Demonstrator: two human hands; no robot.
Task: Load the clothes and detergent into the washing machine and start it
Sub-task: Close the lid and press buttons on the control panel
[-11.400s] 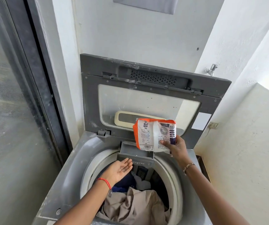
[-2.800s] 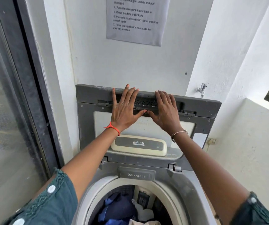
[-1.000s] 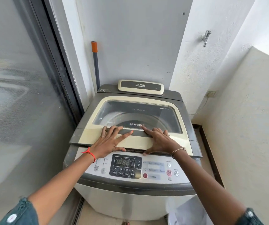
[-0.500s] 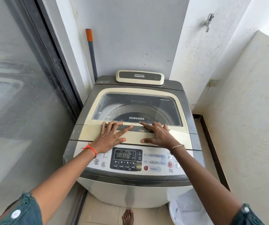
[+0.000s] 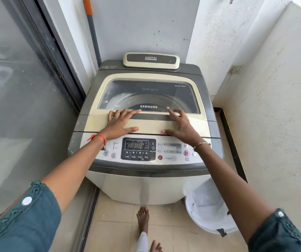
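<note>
The top-loading washing machine stands in front of me with its cream lid down flat. Through the lid's glass I see the drum rim; the clothes are not visible. My left hand lies flat on the lid's front edge, fingers spread, holding nothing. My right hand hovers just over the same edge on the right, fingers apart and slightly lifted. Below the hands is the control panel with its dark display, and a red Start/Pause button near my right wrist. No detergent packet is in view.
A white laundry basket stands on the tiled floor at the machine's right front. My bare feet are in front of the machine. A glass sliding door is at left, rough walls at right, an orange-tipped pole behind.
The lid, upright and held by both hands earlier, is now shut flat. In the last second my view dropped lower and my right hand's fingers lifted slightly off the lid.
</note>
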